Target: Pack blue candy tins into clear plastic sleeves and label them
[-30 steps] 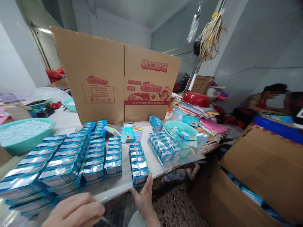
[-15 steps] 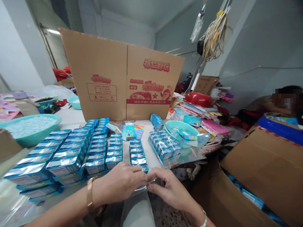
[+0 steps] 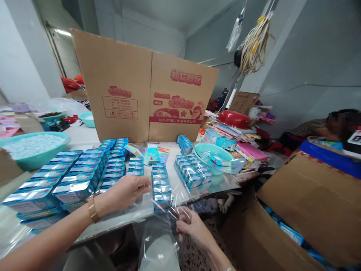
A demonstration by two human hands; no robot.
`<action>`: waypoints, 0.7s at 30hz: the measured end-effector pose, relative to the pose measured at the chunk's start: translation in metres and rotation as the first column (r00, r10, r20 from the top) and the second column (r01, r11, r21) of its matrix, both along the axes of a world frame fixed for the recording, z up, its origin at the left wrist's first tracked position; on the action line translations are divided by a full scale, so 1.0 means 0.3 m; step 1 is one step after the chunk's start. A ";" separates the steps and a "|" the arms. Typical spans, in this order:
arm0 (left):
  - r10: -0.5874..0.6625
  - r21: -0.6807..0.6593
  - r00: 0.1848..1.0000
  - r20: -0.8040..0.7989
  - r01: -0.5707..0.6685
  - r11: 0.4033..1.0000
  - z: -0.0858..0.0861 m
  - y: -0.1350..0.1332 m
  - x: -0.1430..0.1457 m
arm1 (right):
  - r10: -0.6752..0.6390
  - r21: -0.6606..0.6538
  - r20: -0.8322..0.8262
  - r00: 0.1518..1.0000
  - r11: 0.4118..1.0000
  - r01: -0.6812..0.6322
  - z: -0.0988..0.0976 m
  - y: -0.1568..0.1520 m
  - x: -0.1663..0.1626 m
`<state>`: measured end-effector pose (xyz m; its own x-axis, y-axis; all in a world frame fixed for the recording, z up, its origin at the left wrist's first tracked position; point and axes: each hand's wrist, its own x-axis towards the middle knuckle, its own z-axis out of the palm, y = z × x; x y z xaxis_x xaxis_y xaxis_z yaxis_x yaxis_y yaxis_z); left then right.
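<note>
A clear plastic bag (image 3: pixel 160 241) hangs at the table's front edge, its mouth drawn wide. My left hand (image 3: pixel 131 192), with a bracelet on the wrist, is closed in a pinch on the left side of the bag's mouth. On the right side, the fingers of my right hand (image 3: pixel 191 224) are curled around the film. Right behind the bag's mouth stands a row of small blue boxes (image 3: pixel 162 188). A shorter column of blue boxes (image 3: pixel 135 167) is partly hidden behind my left hand.
Stacked blue boxes (image 3: pixel 75 184) fill the table's left side, near a teal basin (image 3: pixel 59 139) of white pieces. To the right are more blue boxes (image 3: pixel 191 171) and another teal basin (image 3: pixel 200 150). A large carton (image 3: pixel 124 82) stands behind; an open carton (image 3: pixel 310 195) and a person are at right.
My hands have moved apart from being together, the left going up and left, the right slightly down. The bag's mouth is now spread between them.
</note>
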<state>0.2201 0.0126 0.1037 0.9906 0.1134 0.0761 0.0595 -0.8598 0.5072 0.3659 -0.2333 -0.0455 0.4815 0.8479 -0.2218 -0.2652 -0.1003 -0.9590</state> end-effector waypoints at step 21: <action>-0.262 -0.996 0.964 -0.049 -0.029 0.080 -0.247 -0.086 0.176 | 0.122 0.502 -0.146 0.982 0.864 -0.032 0.150 0.088 0.079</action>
